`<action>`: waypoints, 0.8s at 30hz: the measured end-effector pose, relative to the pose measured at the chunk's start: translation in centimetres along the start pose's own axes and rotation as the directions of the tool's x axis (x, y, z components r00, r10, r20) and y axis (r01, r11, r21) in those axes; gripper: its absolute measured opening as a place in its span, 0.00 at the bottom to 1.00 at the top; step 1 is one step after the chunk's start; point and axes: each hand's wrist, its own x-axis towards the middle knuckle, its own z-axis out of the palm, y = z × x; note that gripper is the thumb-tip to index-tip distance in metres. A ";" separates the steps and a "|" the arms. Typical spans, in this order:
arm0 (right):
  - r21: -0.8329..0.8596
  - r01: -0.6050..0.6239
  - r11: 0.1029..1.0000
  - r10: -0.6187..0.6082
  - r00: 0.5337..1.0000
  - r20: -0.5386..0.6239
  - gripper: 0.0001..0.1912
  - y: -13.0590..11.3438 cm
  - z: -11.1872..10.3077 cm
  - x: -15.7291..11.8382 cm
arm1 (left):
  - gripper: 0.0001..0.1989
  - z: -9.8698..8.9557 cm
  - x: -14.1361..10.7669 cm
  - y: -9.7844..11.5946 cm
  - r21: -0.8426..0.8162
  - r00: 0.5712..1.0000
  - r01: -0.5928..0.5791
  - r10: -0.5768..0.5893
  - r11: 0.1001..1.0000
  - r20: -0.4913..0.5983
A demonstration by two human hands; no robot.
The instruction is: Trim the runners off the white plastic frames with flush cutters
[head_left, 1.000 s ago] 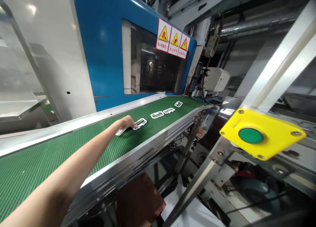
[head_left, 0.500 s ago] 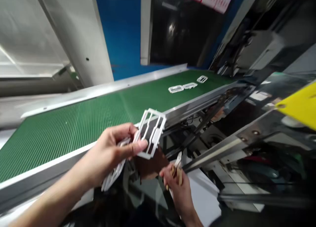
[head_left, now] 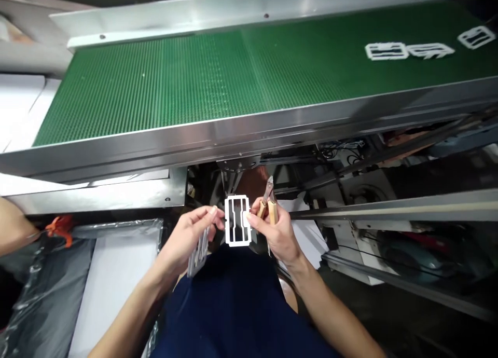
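A white plastic frame (head_left: 229, 221) with long slots is upright between my hands, in front of my dark blue clothing. The thumb and fingers of my right hand (head_left: 277, 232) pinch its right edge, and the same hand holds cutting pliers (head_left: 272, 207) with tan handles, jaws pointing up. My left hand (head_left: 194, 230) is closed around several similar white frames (head_left: 198, 254) that hang below its fingers. Its fingertips are close to the left edge of the upright frame; whether they touch it is unclear.
A green ribbed conveyor belt (head_left: 155, 83) with metal side rails (head_left: 233, 140) crosses ahead. Several white frames (head_left: 387, 51) lie at its right. White sheets (head_left: 112, 275) and an orange clip (head_left: 61, 229) are at lower left. A metal bar (head_left: 389, 207) runs along the right.
The view has tilted down. The single frame has passed from my left hand's pinch into my right hand's, and both hands are closer together. My left hand keeps the other frames.
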 end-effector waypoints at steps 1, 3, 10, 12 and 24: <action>-0.001 -0.016 1.000 0.016 1.000 0.024 0.11 0.1 0.0 0.0 | 0.12 -0.5 0.2 0.4 0.010 1.000 -0.021 0.021 1.000 -0.001; -0.010 -0.038 0.999 0.039 0.997 0.066 0.11 0.3 0.0 0.0 | 0.11 -1.4 0.7 1.1 0.047 0.998 -0.034 0.032 0.998 0.045; -0.108 -0.054 0.993 0.069 0.987 0.142 0.10 0.8 0.3 -0.4 | 0.12 -2.5 2.5 2.1 0.161 0.972 0.014 -0.051 0.987 0.229; -0.133 -0.050 0.990 0.069 0.987 0.146 0.10 0.8 0.4 -0.5 | 0.11 -2.6 2.9 2.1 0.167 0.963 0.002 -0.047 0.986 0.267; -0.191 -0.040 0.981 0.078 0.977 0.197 0.09 0.3 0.6 -0.4 | 0.08 -3.5 4.0 2.7 0.221 0.927 0.032 -0.112 0.975 0.358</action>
